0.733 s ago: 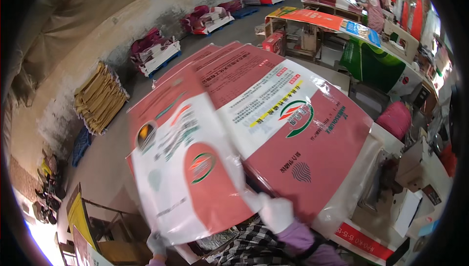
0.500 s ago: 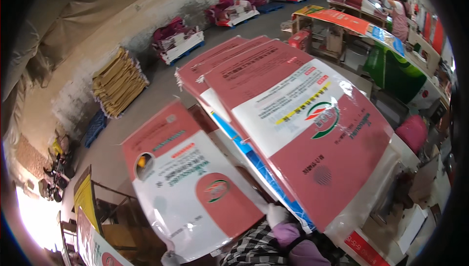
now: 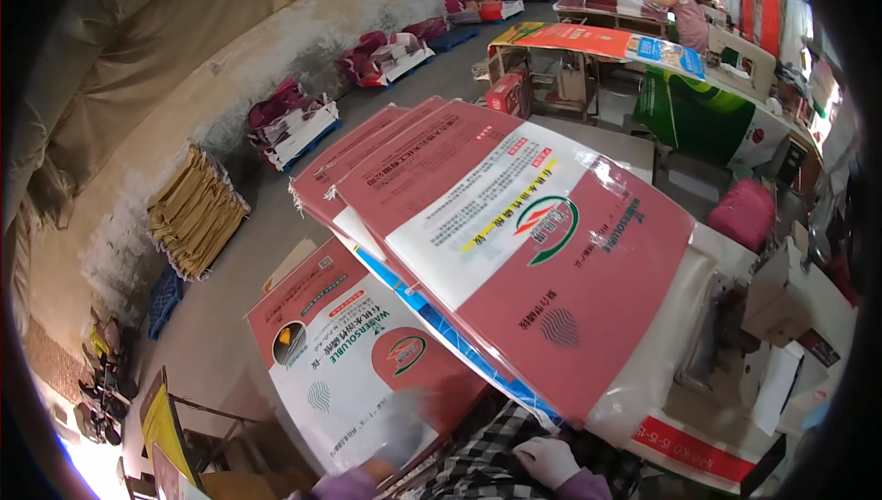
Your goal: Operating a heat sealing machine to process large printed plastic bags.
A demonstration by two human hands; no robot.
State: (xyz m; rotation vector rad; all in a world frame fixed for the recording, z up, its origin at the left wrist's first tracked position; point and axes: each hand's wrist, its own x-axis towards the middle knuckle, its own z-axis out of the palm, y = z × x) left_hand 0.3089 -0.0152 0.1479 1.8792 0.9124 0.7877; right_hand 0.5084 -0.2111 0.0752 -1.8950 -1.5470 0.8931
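A printed red-and-white sack (image 3: 340, 380) lies flat on the left, face up. My left hand (image 3: 400, 426), gloved and smeared by motion, is over its near part; its fingers cannot be made out. My right hand (image 3: 547, 460), in a white glove, is at the front of my checkered apron (image 3: 478, 449), near the lower corner of a tall sack stack. Its fingers are curled, with nothing visible in them. The stack of red-and-white sacks (image 3: 597, 316) rises to the right of the flat sack, with a blue-printed edge (image 3: 459, 335) along its left side.
A pile of tan sacks (image 3: 195, 210) stands by the left wall, with bundled purple sacks (image 3: 289, 128) on pallets beyond. On the right are a sewing machine (image 3: 781, 302) and a pink bundle (image 3: 742, 213). A person (image 3: 687, 8) works at a far table.
The flat sack, earlier held by both hands, now lies lower. My right hand has let go and drawn back toward my apron. My left hand has moved over the sack. The view has shifted.
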